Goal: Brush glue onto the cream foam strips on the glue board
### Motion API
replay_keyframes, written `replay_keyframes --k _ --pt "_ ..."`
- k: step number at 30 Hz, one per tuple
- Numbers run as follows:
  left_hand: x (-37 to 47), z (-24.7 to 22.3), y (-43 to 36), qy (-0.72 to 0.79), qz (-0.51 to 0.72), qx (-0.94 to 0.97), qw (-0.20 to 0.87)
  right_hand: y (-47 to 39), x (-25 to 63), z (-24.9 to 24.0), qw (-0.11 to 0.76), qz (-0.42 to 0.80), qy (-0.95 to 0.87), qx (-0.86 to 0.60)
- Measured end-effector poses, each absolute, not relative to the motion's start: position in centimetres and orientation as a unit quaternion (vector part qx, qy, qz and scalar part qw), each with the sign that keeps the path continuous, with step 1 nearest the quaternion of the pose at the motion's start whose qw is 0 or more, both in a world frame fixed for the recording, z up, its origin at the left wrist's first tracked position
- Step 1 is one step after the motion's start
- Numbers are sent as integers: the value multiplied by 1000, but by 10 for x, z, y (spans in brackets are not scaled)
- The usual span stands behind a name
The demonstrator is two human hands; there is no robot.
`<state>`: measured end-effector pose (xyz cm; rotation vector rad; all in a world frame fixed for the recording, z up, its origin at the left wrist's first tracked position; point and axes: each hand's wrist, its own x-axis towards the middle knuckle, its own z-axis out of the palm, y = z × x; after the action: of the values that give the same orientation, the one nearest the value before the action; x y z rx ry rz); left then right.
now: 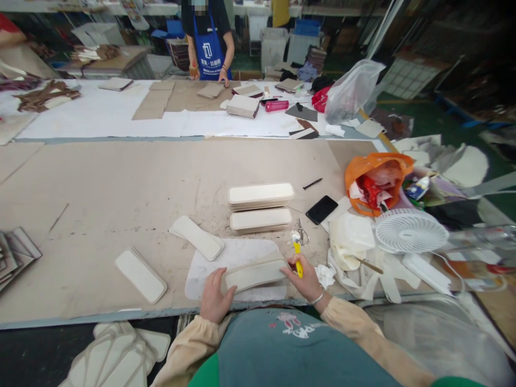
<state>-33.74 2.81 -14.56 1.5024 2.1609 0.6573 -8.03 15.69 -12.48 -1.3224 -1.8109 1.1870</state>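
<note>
In front of me, a long pale panel with rounded ends point(255, 275) is tilted over a white sheet point(197, 277). My left hand point(215, 296) grips its left end, thumb and fingers apart around the edge. At the right end, my right hand point(305, 277) pinches the panel's corner while also holding a yellow-handled brush point(298, 260) with its pale bristles pointing away from me. Two stacks of similar panels, a far stack point(261, 193) and a near stack point(261, 219), lie beyond the sheet. More loose panels point(199, 239) rest to the left, overlapping the sheet.
Small scissors point(303, 234), a black phone point(321, 209) and a black pen point(313, 184) lie to the right. Beyond them are an orange bag-lined container point(355, 183) and a white fan point(411, 231). Another panel pile point(141, 275) lies left. A person in a blue apron point(208, 45) stands across.
</note>
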Motion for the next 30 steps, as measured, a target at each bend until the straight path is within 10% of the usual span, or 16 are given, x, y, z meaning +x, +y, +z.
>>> replay_keyframes --k 12,30 --pt "-263 -52 128 532 325 632 461 182 -59 8 349 515 -664 -414" --pt "-218 -27 102 402 370 273 792 229 -11 35 444 399 -656 -462"
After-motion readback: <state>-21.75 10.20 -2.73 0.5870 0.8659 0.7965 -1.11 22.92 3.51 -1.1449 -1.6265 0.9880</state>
